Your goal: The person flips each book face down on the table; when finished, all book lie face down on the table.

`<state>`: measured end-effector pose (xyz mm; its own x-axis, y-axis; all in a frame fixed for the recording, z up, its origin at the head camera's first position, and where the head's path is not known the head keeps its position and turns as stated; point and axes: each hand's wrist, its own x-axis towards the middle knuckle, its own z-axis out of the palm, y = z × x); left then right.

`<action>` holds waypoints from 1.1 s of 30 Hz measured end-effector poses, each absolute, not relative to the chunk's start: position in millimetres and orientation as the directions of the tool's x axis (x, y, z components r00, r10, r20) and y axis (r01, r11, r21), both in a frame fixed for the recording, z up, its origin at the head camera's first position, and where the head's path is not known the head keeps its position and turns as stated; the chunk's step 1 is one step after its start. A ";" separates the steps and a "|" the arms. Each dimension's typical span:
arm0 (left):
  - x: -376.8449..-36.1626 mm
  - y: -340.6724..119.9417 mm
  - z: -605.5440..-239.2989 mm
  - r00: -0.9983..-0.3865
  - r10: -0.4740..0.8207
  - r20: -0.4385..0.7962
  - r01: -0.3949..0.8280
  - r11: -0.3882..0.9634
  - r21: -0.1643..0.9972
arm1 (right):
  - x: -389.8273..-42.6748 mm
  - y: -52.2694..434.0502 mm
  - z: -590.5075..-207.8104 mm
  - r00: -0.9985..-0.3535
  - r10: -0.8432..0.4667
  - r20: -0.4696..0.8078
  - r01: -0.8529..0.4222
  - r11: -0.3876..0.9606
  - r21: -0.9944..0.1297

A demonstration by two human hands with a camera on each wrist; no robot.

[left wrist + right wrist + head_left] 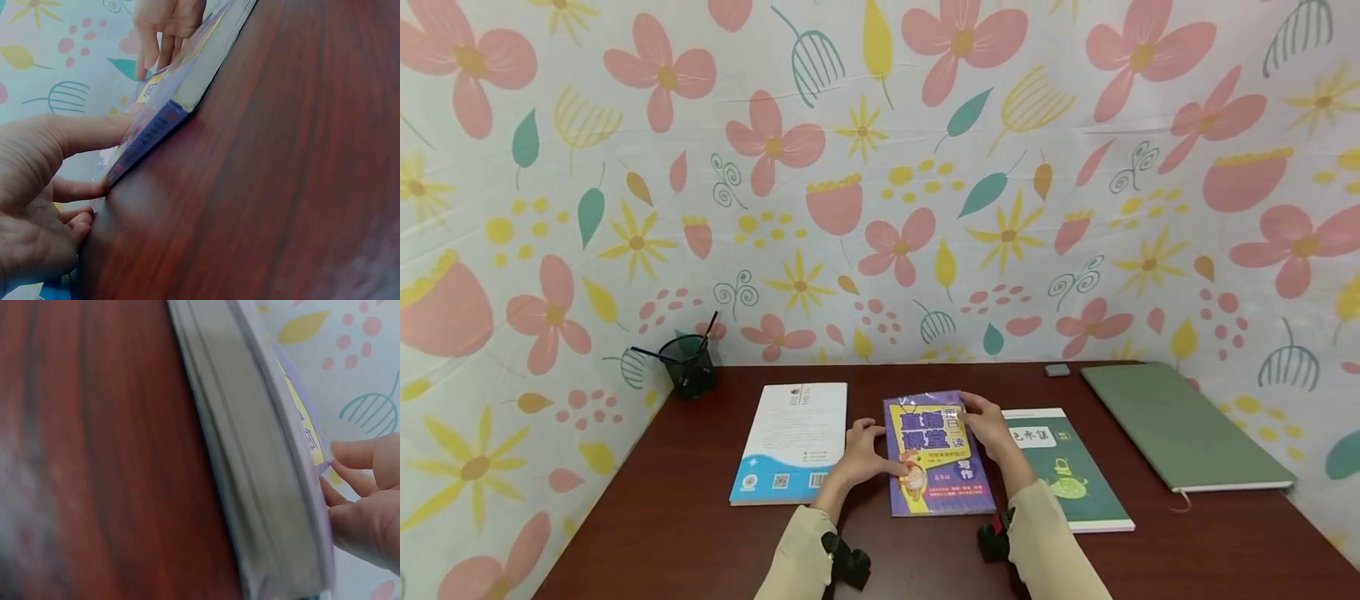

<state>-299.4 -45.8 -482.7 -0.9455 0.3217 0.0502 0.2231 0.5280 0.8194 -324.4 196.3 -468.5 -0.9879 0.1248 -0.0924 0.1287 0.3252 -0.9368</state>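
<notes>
Left forearm in from 7 o'clock, left hand aimed at 1, thumb out toward 3, lower fingers curled. Right forearm in from 5, right hand aimed at 11, fingertips bent inward. Hands apart, right at the left's 2–3 o'clock. Sleeves short of both wrists.

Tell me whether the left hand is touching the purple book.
Touching: in the left wrist view, the left hand has its thumb on the purple book, with no gap between them.
</notes>
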 end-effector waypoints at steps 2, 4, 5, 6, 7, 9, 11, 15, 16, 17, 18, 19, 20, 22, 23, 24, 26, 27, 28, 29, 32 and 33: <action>-300.0 -45.6 -483.2 -0.946 0.321 0.051 0.220 0.518 0.826 | -324.4 196.3 -469.3 -0.989 0.119 -0.088 0.123 0.338 -0.933; -300.1 -45.6 -484.6 -0.944 0.324 0.055 0.219 0.497 0.840 | -324.2 196.0 -470.4 -0.990 0.114 -0.083 0.118 0.341 -0.933; -299.8 -45.8 -485.7 -0.944 0.326 0.055 0.216 0.482 0.849 | -324.1 195.8 -471.2 -0.990 0.114 -0.082 0.117 0.344 -0.932; -300.4 -45.9 -486.0 -0.943 0.327 0.054 0.211 0.465 0.860 | -325.1 195.8 -471.5 -0.990 0.111 -0.082 0.116 0.343 -0.932; -300.8 -46.1 -486.3 -0.943 0.330 0.054 0.207 0.450 0.869 | -325.8 195.7 -471.7 -0.991 0.108 -0.081 0.114 0.346 -0.931; -300.9 -46.5 -487.1 -0.943 0.329 0.044 0.190 0.426 0.885 | -326.5 195.7 -471.9 -0.990 0.108 -0.088 0.120 0.344 -0.931; -300.5 -46.5 -487.5 -0.946 0.323 0.033 0.169 0.403 0.899 | -326.8 195.9 -472.2 -0.989 0.112 -0.097 0.130 0.342 -0.931; -300.6 -42.3 -488.4 -0.953 0.301 0.026 0.139 0.361 0.922 | -325.4 196.4 -473.6 -0.987 0.119 -0.107 0.139 0.306 -0.942; -300.8 -40.9 -488.7 -0.957 0.287 0.026 0.131 0.352 0.927 | -325.1 196.4 -474.6 -0.987 0.121 -0.109 0.140 0.296 -0.945; -301.1 -39.9 -488.7 -0.961 0.277 0.029 0.126 0.340 0.932 | -324.9 196.4 -475.3 -0.987 0.122 -0.108 0.139 0.284 -0.949; -301.8 -38.6 -488.6 -0.964 0.263 0.031 0.118 0.322 0.939 | -324.7 196.5 -476.3 -0.987 0.118 -0.105 0.134 0.273 -0.953; -302.2 -37.4 -489.1 -0.968 0.249 0.035 0.112 0.302 0.947 | -324.3 197.0 -477.9 -0.988 0.114 -0.102 0.129 0.265 -0.956; -302.4 -36.6 -489.8 -0.972 0.234 0.034 0.101 0.281 0.954 | -323.2 197.3 -479.0 -0.989 0.110 -0.100 0.126 0.263 -0.957; -301.8 -35.8 -492.2 -0.974 0.222 0.033 0.083 0.220 0.972 | -320.7 197.9 -481.1 -0.989 0.104 -0.106 0.130 0.260 -0.957; -301.6 -35.7 -493.6 -0.974 0.223 0.030 0.073 0.186 0.980 | -319.1 198.0 -481.8 -0.989 0.101 -0.109 0.132 0.255 -0.958; -301.5 -35.4 -494.9 -0.975 0.220 0.026 0.061 0.155 0.986 | -317.8 198.2 -482.7 -0.989 0.099 -0.113 0.135 0.250 -0.959; -300.9 -35.8 -497.0 -0.976 0.216 0.014 0.035 0.096 0.995 | -315.4 197.2 -483.4 -0.988 0.094 -0.122 0.141 0.243 -0.960; -301.1 -36.2 -497.8 -0.977 0.213 0.010 0.026 0.075 0.997 | -315.0 196.6 -483.8 -0.988 0.090 -0.125 0.143 0.236 -0.961; -301.8 -36.6 -497.7 -0.978 0.210 0.003 0.016 0.059 0.998 | -315.2 196.0 -484.0 -0.988 0.087 -0.125 0.142 0.231 -0.963; -302.9 -37.1 -497.3 -0.978 0.207 0.003 0.012 0.046 0.999 | -315.9 195.3 -484.1 -0.989 0.082 -0.123 0.139 0.224 -0.965; -306.9 -37.6 -496.5 -0.977 0.210 -0.017 -0.017 0.002 1.000 | -320.1 193.6 -484.0 -0.990 0.081 -0.115 0.130 0.217 -0.967; -308.3 -37.6 -496.3 -0.977 0.213 -0.023 -0.026 -0.009 1.000 | -322.3 193.3 -484.2 -0.990 0.084 -0.112 0.128 0.220 -0.967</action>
<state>-308.3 -37.6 -496.3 -0.9768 0.2127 -0.0234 -0.0259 -0.0091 0.9996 -322.3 193.3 -484.2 -0.9902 0.0838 -0.1119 0.1279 0.2196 -0.9672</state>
